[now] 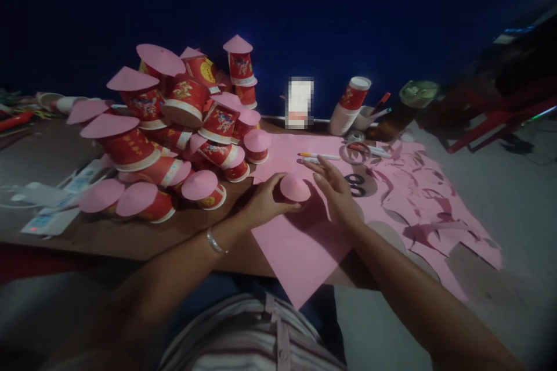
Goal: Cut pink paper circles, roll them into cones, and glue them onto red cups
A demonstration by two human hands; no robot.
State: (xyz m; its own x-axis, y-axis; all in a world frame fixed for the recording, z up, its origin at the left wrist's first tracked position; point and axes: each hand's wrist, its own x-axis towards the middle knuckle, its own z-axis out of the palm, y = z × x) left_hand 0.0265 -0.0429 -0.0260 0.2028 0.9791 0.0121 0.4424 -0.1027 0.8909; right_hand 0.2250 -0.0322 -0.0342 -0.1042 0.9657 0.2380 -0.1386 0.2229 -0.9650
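My left hand is curled around a small pink paper cone, its thumb and fingers at the rim. Whatever lies under the cone is hidden. Just right of it, my right hand is open, fingers extended and apart from the cone. Beneath both hands lies a pink paper sheet, one corner jutting over the table's front edge. To the left rises a heap of red paper cups, many wearing pink cone tops.
Markers and black-handled scissors lie beyond my right hand. Cut pink scraps spread to the right. A stack of cups stands behind, near a lidded jar. A power strip sits at the far left.
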